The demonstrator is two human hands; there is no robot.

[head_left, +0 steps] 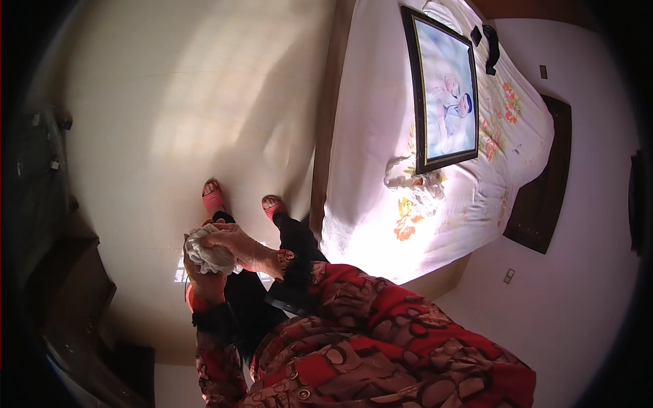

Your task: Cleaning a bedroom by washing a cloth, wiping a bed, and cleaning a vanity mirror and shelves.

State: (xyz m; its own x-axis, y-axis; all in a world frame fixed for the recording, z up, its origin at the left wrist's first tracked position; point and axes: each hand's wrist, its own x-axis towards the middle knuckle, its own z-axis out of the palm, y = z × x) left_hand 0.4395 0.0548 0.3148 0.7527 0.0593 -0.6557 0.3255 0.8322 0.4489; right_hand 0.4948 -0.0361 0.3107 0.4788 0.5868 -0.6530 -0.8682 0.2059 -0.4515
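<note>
Both my hands hold a crumpled greyish-white cloth (208,254), bunched into a ball in front of my legs. My right hand (238,246) presses on it from the right, its fingers closed over the top. Cupped under its left and lower side is my left hand (206,284), whose fingers are partly hidden by the cloth. To the right, a large dark-framed photograph (445,88) lies on the bed (367,115), apart from both hands.
Rumpled clear plastic (425,194) lies by the frame's near end. A black strap-like thing (490,49) rests at the bed's far end. Dark wooden furniture (75,285) stands at the left. My feet in red slippers (213,199) are on the pale floor (170,122).
</note>
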